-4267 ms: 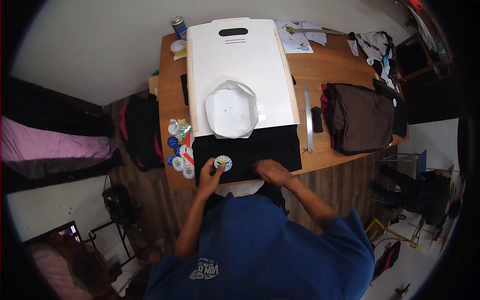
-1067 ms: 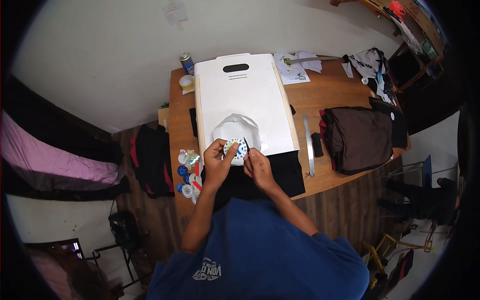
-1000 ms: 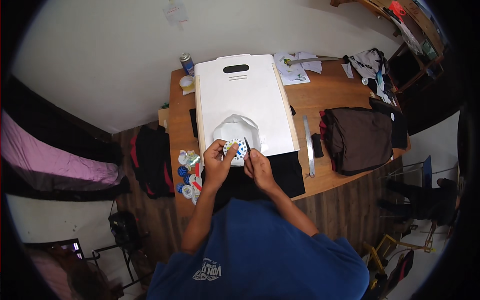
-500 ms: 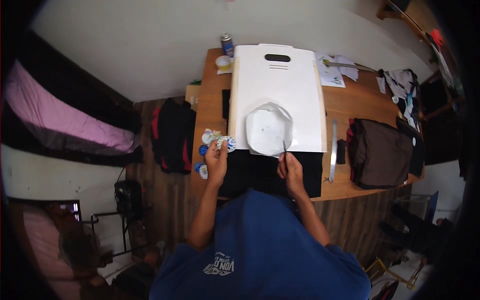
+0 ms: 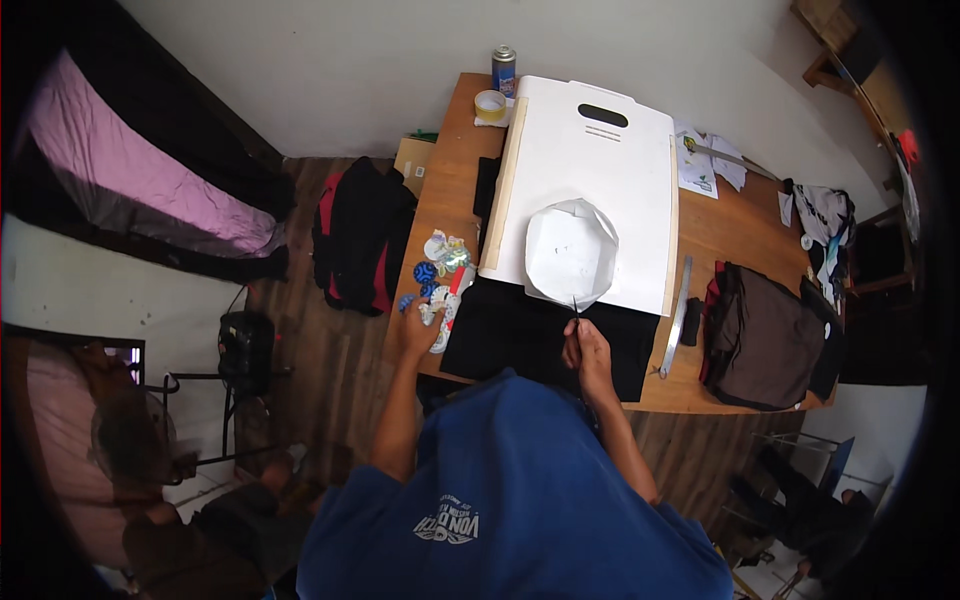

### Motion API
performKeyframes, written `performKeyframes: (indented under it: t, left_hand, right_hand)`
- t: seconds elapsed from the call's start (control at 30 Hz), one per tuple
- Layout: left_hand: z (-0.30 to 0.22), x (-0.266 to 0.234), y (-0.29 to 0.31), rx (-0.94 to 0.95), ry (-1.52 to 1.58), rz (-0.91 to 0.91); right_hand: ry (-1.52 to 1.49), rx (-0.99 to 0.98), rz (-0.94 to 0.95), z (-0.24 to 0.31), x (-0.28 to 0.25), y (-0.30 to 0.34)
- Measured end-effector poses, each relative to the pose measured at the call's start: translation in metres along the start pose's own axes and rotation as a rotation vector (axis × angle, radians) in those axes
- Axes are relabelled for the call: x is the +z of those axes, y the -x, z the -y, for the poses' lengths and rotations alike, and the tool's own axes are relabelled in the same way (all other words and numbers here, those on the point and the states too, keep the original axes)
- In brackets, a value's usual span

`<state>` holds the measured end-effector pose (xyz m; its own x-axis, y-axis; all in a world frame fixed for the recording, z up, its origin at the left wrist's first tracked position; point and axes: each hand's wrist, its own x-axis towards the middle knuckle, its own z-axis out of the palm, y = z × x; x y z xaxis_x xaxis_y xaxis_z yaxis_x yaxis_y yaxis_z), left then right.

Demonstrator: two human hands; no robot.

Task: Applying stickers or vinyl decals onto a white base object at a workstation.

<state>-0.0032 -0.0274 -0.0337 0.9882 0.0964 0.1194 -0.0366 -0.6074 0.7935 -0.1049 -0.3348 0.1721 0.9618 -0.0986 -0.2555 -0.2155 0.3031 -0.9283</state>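
Observation:
My left hand [image 5: 418,328] is at the left edge of the table, over a loose pile of round cut-out stickers or patches [image 5: 443,298] in white, blue and red. Its thumb and fingers look apart, touching the near pieces, with nothing clearly gripped. In my right hand [image 5: 590,355] is a thin dark pointed tool [image 5: 575,303], its exact kind too small to tell. The tool's tip meets the near rim of a white folded-paper tray [image 5: 612,245]. Inside the tray are a few tiny dark marks or bits. It rests on a large white board [image 5: 560,150] with a handle slot.
Black cloth [image 5: 540,335] lies under the board's near end. Right of it are a metal ruler [image 5: 678,315] and folded dark garments [image 5: 765,335]. A spray can [image 5: 503,70] and tape roll [image 5: 490,105] stand at the back left. A black and red bag [image 5: 365,235] sits beyond the left edge.
My left hand has lowered from holding up a round white-and-blue piece to the pile. The right hand keeps the tool at the tray's rim. The view has shifted and turned slightly.

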Motion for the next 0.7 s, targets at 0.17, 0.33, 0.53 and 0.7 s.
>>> performKeyframes:
  t: [0.17,0.33,0.53,0.7]
  left_hand:
    - [-0.038,-0.007,0.003,-0.098,-0.065,0.023]
    - [-0.066,-0.004,-0.017,0.004,-0.051,0.102]
    - [-0.047,0.036,-0.032,0.106,-0.300,0.081]
    - [-0.032,0.043,-0.027,0.102,-0.280,0.067]
  right_hand:
    - [0.012,-0.009,-0.046,-0.003,-0.011,-0.003]
    - [0.010,-0.014,-0.038,-0.001,-0.014,-0.006]
    - [0.009,-0.027,-0.027,0.002,-0.009,-0.006]
    - [-0.027,-0.028,-0.060,-0.019,-0.018,-0.003]
